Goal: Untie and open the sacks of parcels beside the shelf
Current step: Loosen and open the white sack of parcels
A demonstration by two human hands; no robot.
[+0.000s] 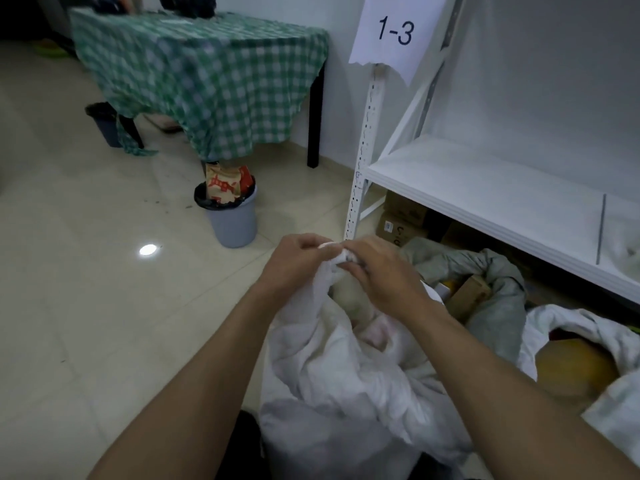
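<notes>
White sack (346,393) being gripped at the neck

Beside the white shelf (485,181), the white sack is sitting on the tiled floor (86,271), and its bunched neck (334,254) is rising between both hands. The left grip (294,261) is pinching the twisted top of the neck with curled fingers. The right grip (384,271) is curling over the same bunch from the other side, fingertips on the cloth. Blur is hiding the tie, so I cannot tell whether it is loose. Beyond the right forearm a grey sack (502,306) is lying open with a cardboard box (467,294) showing in its mouth. A second white sack (588,327) is gaping over a yellow parcel (571,368). A paper label (396,31) reading 1-3 is hanging on the shelf post. Farther off, a grey bin (235,220) is standing near a bench (313,116) draped in a green checked cloth (207,81).
</notes>
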